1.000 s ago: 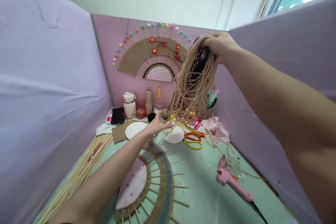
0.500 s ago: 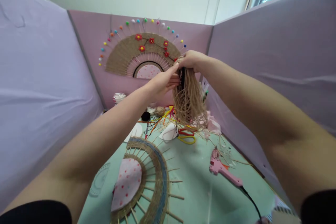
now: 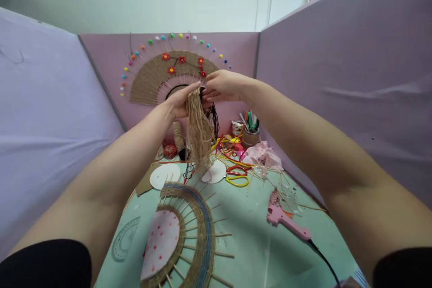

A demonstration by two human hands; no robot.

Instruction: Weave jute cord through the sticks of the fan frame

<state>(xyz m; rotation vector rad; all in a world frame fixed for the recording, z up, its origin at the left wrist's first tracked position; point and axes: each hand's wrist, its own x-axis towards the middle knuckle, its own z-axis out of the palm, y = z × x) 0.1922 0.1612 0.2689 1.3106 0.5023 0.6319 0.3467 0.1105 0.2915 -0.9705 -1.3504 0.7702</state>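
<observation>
A tassel-like bundle of beige twine (image 3: 199,128) hangs in the air above the back of the table, draped over my left hand (image 3: 180,100). The left thumb lies along its top and the fingers pass behind it. My right hand (image 3: 224,85) is close beside it, fingers bent and closed at the top of the bundle, where some black cord shows. More black cords (image 3: 214,119) dangle behind the twine; how they join it is hidden. Below lies a woven half-round fan piece (image 3: 205,229) with sticks and a dotted centre (image 3: 161,243).
A finished-looking fan (image 3: 145,82) with red flowers hangs on the pink back panel. On the table are a pink glue gun (image 3: 286,220), scissors (image 3: 237,181), a protractor (image 3: 125,239), white paper pieces (image 3: 165,176), pink cloth (image 3: 265,155) and a pot of tools (image 3: 251,135).
Both hands and the twine bundle have shifted left in view. The bundle has turned, so black cords now hang behind it, and my right hand has slid off its top to the side.
</observation>
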